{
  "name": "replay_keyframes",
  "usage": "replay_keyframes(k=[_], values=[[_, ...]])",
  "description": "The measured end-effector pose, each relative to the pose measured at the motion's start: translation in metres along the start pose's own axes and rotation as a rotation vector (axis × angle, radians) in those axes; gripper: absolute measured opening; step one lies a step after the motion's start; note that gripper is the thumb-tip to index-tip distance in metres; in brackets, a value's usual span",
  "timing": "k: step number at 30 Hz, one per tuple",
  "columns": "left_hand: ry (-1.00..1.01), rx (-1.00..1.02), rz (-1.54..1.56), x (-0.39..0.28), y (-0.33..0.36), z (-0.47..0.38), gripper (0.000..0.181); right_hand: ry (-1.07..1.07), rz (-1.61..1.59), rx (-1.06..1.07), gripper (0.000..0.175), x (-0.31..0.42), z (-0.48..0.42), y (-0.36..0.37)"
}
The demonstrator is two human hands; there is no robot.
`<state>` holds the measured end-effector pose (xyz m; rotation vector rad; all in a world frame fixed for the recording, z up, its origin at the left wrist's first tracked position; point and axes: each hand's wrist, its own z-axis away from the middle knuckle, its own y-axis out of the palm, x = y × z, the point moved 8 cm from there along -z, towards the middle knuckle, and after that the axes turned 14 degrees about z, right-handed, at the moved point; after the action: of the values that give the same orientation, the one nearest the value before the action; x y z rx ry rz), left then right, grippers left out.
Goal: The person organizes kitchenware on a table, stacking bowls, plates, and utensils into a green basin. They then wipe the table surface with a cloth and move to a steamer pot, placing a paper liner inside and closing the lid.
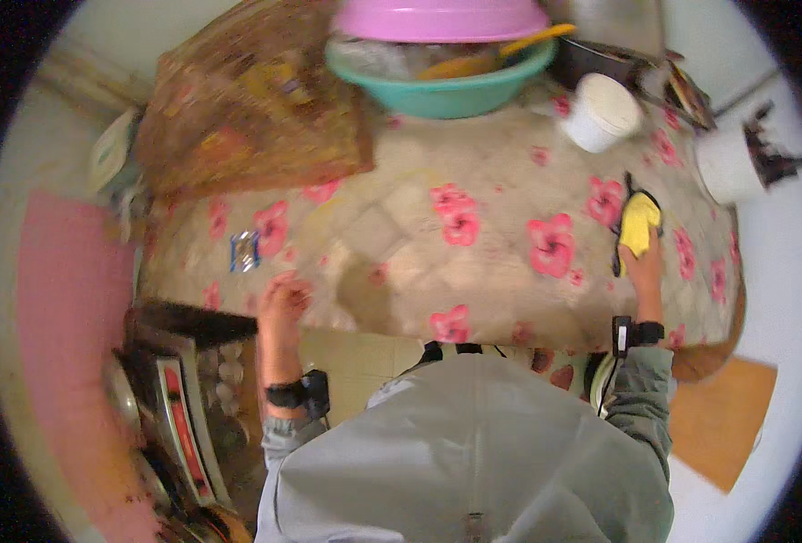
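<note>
My right hand (639, 261) is on a yellow cloth (640, 220) at the right side of a table covered with a flowered tablecloth (407, 271). A dark, strap-like item (627, 184) lies around and under the cloth; its kind is unclear. My left hand (284, 298) is over the table's front edge at the left, fingers curled, with blur hiding whether anything is in it. Just beyond it lies a small clear packet with blue edges (245, 251). Both wrists wear black bands.
A teal basin (441, 95) under a pink basin (441, 20) stands at the back, a yellow-handled utensil between them. Left of these is a brown patterned covered surface (251, 122). White tubs (604, 112) and a dark pan (594, 61) stand back right. A shelf rack (190, 421) is lower left.
</note>
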<state>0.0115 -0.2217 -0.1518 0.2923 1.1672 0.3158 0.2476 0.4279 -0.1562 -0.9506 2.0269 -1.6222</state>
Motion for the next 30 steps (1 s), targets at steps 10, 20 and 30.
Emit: replay_keyframes(k=[10,20,30], values=[[0.099,-0.359,-0.237,0.011,-0.127,0.055,0.022,0.368,-0.725,-0.036,0.037,-0.009,-0.013,0.016],[0.383,-0.465,-0.999,-0.039,-0.138,-0.045,0.06,0.172,-0.82,0.181,0.034,0.054,0.025,0.001],[0.386,-0.581,-1.361,-0.074,-0.113,-0.13,0.051,0.218,-0.73,0.132,0.039,0.034,0.08,-0.044]])
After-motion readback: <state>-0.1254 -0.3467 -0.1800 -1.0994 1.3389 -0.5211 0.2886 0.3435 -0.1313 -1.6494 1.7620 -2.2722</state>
